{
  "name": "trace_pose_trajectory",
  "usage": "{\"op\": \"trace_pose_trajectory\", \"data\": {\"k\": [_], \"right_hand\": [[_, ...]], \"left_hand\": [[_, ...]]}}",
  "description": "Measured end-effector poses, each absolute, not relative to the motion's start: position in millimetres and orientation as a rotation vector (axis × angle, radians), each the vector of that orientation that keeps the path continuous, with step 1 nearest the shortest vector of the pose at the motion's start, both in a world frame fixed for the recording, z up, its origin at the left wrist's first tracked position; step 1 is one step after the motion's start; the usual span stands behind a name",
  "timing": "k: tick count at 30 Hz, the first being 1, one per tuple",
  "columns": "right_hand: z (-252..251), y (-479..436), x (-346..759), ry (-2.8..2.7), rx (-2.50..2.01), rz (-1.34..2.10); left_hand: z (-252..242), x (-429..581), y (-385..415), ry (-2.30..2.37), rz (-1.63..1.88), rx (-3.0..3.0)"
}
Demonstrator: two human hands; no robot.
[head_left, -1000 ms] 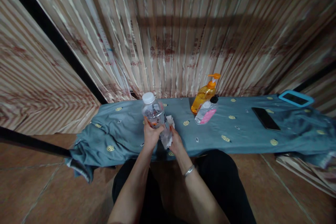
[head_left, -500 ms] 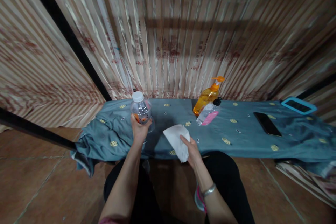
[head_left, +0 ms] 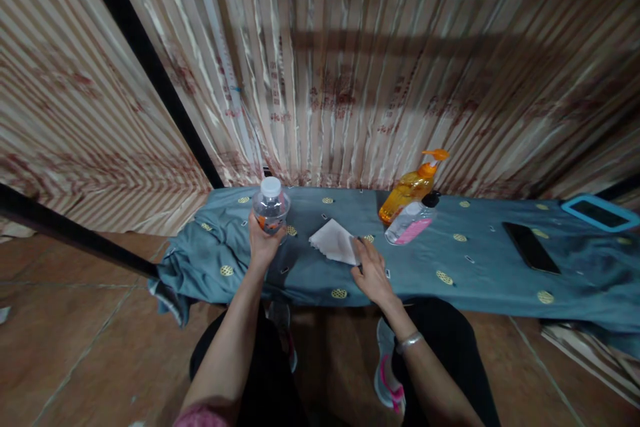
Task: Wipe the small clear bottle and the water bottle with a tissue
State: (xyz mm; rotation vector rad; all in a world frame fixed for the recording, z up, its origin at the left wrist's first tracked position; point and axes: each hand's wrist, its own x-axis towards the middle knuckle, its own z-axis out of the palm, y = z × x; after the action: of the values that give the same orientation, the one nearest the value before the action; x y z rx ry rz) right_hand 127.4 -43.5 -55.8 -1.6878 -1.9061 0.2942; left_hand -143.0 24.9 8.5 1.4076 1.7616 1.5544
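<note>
One clear, white-capped bottle [head_left: 271, 205] is toward the left of the surface [head_left: 305, 283]; we find the left hand [head_left: 263, 244] wrapped around it. We observe a white tissue [head_left: 333, 241] lying near the bottle, its right edge touched by the right hand [head_left: 373, 272]; we cannot tell whether that hand pinches it.

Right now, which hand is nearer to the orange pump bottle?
Right. The right hand is on the near side of the orange pump bottle, slightly left; the left hand is farther left, holding the white-capped bottle.
</note>
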Motion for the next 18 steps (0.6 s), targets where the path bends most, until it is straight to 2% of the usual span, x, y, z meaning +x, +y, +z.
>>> {"op": "trace_pose_trajectory", "data": {"k": [5,10,18], "right_hand": [[-63.0,-28.9,134.3,-1.546,-1.753,0.412],[-48.2,-3.2,132.6,-1.599,-1.815,0.525],[-11.6,-5.0,108.1,-1.669,-1.608,0.559]], "left_hand": [[5.5,-147.8,25.1,1.765,1.552,1.371],[4.9,-147.2,25.5,1.775,1.540,1.356],[2.7,-149.2,25.7,1.777,1.530,1.296]]}}
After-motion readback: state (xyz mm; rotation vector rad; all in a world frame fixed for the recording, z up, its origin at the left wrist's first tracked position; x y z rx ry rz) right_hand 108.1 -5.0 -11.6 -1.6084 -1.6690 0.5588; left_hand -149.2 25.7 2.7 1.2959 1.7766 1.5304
